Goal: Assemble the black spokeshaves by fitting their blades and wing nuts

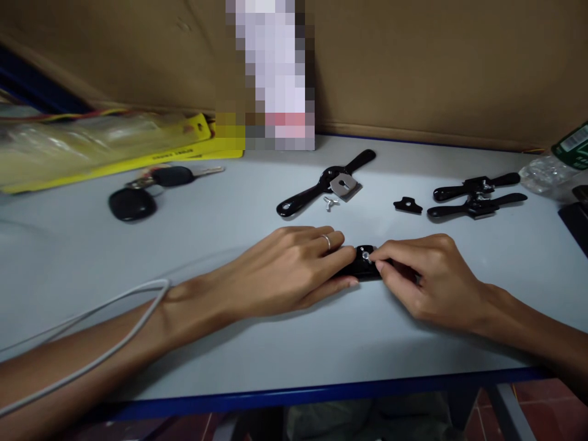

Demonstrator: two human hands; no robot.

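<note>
A black spokeshave (pixel 365 269) lies on the table, mostly covered by my hands. My left hand (pixel 298 263) is closed over its left side, holding it down, with a ring on one finger. At the spokeshave's middle sits a small silver wing screw (pixel 366 256). My right hand (pixel 427 275) is closed in a pinch, thumb and forefinger at that screw. Beyond them rests another spokeshave (pixel 303 197), with a loose steel blade (pixel 344 185) leaning on it and a loose wing screw (pixel 330 203) beside it. A black cap plate (pixel 408 205) lies apart, farther right.
Two more spokeshaves (pixel 482 210) lie side by side at the right, near a plastic bottle (pixel 546 174). Keys with a black fob (pixel 132 204) and yellow-edged plastic packaging (pixel 119 144) are at the left. A white cable (pixel 151 288) crosses my left forearm. Brown board stands behind the table.
</note>
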